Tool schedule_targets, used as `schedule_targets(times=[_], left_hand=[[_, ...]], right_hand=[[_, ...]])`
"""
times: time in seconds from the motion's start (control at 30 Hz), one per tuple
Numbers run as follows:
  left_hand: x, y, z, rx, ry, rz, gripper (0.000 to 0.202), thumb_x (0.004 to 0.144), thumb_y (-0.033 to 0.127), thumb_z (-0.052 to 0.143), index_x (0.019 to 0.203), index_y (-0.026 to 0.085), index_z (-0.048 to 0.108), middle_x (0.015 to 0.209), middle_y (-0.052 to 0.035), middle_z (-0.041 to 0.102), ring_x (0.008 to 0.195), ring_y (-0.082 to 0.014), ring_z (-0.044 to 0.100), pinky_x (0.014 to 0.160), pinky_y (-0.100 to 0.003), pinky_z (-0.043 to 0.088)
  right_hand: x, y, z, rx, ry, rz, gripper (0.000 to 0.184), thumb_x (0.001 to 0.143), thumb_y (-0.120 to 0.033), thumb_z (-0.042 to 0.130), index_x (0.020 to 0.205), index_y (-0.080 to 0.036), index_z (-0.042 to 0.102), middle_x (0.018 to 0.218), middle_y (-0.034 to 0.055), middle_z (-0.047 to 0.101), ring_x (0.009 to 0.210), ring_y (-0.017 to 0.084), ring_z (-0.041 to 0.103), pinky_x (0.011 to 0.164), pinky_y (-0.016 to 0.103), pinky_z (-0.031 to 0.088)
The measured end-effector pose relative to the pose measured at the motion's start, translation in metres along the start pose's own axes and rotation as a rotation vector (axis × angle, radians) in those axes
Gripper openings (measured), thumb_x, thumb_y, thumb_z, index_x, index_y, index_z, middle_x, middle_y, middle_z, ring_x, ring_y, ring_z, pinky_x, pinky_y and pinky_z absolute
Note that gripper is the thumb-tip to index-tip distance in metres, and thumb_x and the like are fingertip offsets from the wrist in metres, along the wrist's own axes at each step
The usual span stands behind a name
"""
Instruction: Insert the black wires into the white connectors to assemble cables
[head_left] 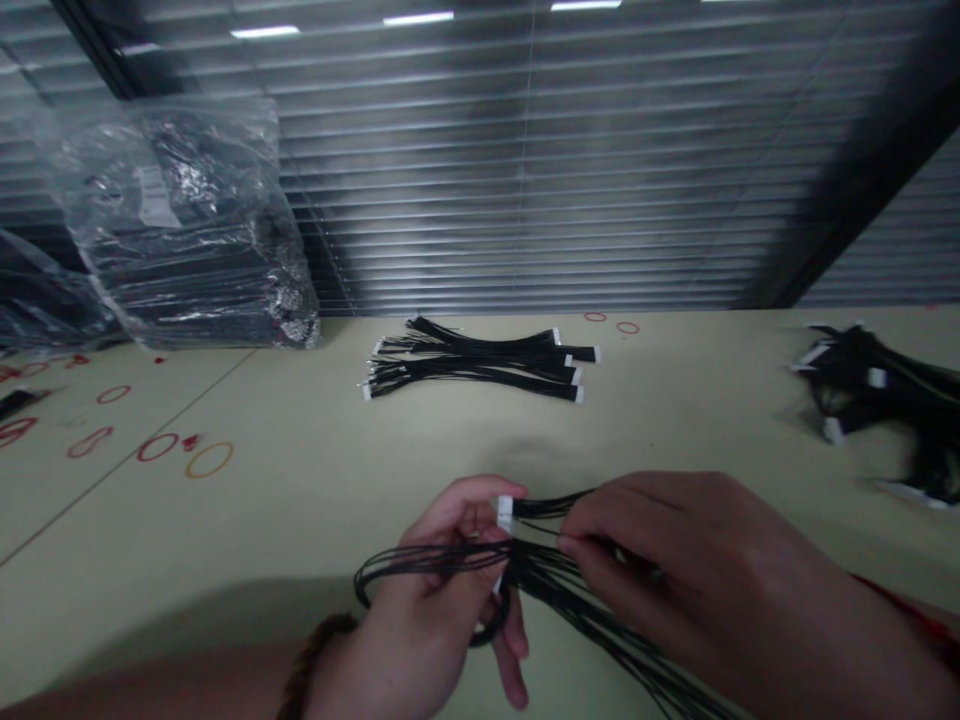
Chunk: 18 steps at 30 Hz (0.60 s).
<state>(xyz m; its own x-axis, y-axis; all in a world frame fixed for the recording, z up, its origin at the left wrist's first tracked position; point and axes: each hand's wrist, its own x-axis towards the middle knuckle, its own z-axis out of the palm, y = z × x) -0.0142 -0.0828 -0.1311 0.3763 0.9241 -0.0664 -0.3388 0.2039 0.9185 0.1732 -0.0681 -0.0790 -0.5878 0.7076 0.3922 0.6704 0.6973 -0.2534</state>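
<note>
My left hand (442, 590) pinches a white connector (505, 514) between thumb and fingers, low in the middle of the head view. Black wires (600, 620) run out of the connector to the right, and a loop of them bends back over my left thumb. Close by on the right, my right hand (675, 560) has its thumb and forefinger closed on a thin black wire just beside the connector. The other fingers of that hand curl under and are partly hidden.
Several black wire bundles (480, 360) with white connectors lie at the table's back. A blurred pile of harnesses (900, 400) lies at the right. Clear plastic bags (202, 240) of wires stand at the left, near scattered rubber bands (210, 460). Window blinds (525, 160) rise behind the table.
</note>
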Motion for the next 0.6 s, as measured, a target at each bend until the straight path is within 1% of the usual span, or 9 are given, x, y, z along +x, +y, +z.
schedule_targets(times=[0.1,0.27,0.43,0.5,0.6], left_hand=[[-0.0002,0.0021,0.0017,0.000,-0.006,-0.002,0.023,0.086,0.030,0.057,0.104,0.019,0.048,0.052,0.0043,0.055,0.040,-0.0075,0.051,0.036,-0.014,0.049],[-0.0008,0.0059,0.0056,0.006,0.007,-0.011,0.018,0.086,0.028,0.057,0.100,0.019,0.051,0.052,0.0045,0.053,0.040,-0.0076,0.051,0.036,-0.014,0.049],[-0.0016,0.0055,0.0038,-0.018,0.004,-0.012,0.021,0.085,0.029,0.059,0.102,0.019,0.051,0.051,0.0042,0.055,0.040,-0.0081,0.052,0.036,-0.014,0.050],[-0.0020,0.0052,0.0031,-0.020,-0.007,-0.021,0.022,0.085,0.029,0.059,0.103,0.019,0.052,0.051,0.0039,0.056,0.040,-0.0080,0.052,0.036,-0.014,0.050],[-0.0017,0.0056,0.0037,-0.011,-0.034,-0.055,0.020,0.085,0.027,0.058,0.102,0.017,0.053,0.053,0.0030,0.057,0.040,-0.0077,0.052,0.036,-0.014,0.049]], right_hand=[[0.0016,-0.0005,0.0002,-0.016,0.026,-0.013,0.026,0.089,-0.018,0.041,0.073,-0.021,0.062,0.065,-0.0035,0.059,0.057,0.013,0.054,0.055,0.027,0.037],[0.0019,-0.0006,-0.0005,-0.017,0.006,-0.008,0.026,0.089,-0.016,0.041,0.076,-0.020,0.063,0.066,-0.0023,0.059,0.057,0.014,0.053,0.055,0.028,0.036],[-0.0014,-0.0027,0.0000,-0.045,0.028,-0.061,0.029,0.091,-0.017,0.038,0.077,-0.019,0.064,0.066,-0.0014,0.058,0.057,0.014,0.053,0.055,0.029,0.035],[-0.0020,-0.0039,0.0019,-0.047,0.031,-0.072,0.032,0.092,-0.016,0.035,0.077,-0.019,0.063,0.066,-0.0017,0.058,0.058,0.014,0.052,0.056,0.029,0.035],[0.0013,-0.0054,0.0045,-0.057,0.046,-0.097,0.032,0.094,-0.016,0.034,0.080,-0.018,0.062,0.071,-0.0008,0.060,0.062,0.013,0.053,0.059,0.029,0.036]])
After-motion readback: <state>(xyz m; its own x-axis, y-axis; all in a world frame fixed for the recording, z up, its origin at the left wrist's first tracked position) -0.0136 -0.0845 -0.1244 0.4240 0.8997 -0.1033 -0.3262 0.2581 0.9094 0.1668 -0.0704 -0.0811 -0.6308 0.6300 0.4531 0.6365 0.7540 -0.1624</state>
